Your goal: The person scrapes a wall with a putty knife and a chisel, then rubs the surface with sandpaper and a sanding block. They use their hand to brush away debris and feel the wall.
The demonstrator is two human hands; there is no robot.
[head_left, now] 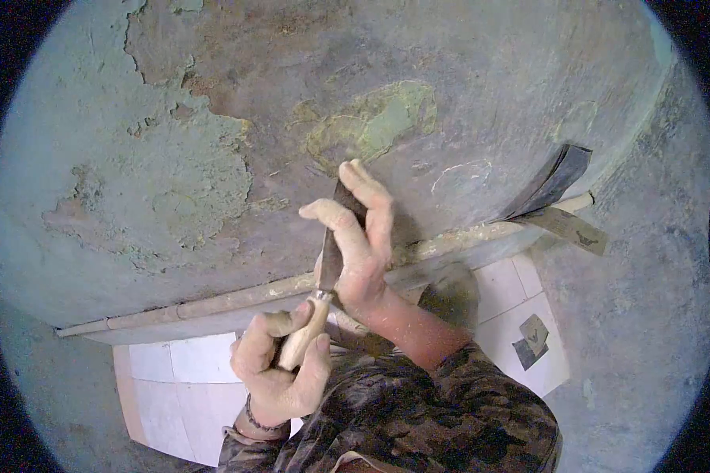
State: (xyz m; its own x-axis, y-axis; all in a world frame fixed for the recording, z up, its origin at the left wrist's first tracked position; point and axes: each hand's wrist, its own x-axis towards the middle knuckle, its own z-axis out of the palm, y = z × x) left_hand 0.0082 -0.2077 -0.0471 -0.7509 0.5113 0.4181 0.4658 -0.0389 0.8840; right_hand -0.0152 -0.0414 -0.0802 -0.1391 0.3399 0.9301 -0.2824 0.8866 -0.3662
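My left hand (272, 374) is closed round the pale wooden handle of a scraper (333, 256), with a bracelet at the wrist. The scraper has a shiny collar and a long dark blade slanting up towards the wall (292, 158). Bent fingers of my right hand (360, 236) lie around the upper blade and hide its tip. Just beyond the fingertips, a yellowish-green patch of old paint (386, 122) shows on the wall. Peeling bluish-green paint (189, 173) with ragged edges spreads to the left, beside bare grey-brown plaster.
A pale pipe (205, 309) runs along the foot of the wall. At its right end rest dark abrasive-looking strips (556, 177) and a brownish strip (569, 229). Below are white tiles (185, 394), with small scraps (533, 339) on the right-hand ones.
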